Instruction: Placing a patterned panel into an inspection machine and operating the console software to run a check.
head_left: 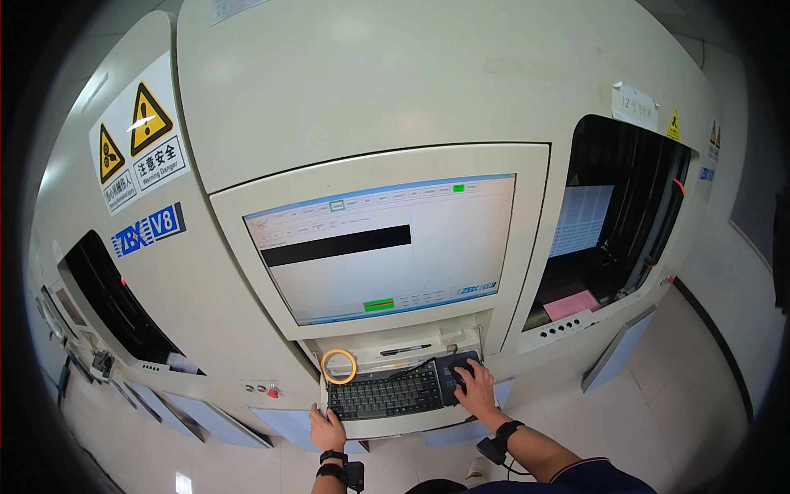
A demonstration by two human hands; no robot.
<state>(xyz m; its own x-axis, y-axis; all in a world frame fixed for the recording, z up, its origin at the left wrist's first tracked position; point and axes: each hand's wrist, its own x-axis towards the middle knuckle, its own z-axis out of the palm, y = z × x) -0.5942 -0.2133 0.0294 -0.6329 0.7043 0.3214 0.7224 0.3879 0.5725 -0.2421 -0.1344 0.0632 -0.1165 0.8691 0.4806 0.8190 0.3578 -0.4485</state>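
Observation:
A black keyboard [385,397] lies on a pull-out keyboard tray [395,426] below the machine's screen. At the tray's left front corner is my left hand [327,430], closed on the edge beside the keyboard; some of its fingers are hidden. My right hand [476,389] rests over a dark mouse [462,375], fingers curved onto it, on a dark blue mouse pad [447,384] to the keyboard's right. A yellow-rimmed tape roll [339,352] touches the keyboard's far left corner. Behind the keyboard lies a black pen [405,350].
The lit screen [387,255] sits in a large cream machine panel above the tray. On the right, a dark machine opening [613,222] holds a pink sheet [572,305]. A red button [272,393] is left of the tray. Tilted pale panels [619,350] stand near the floor.

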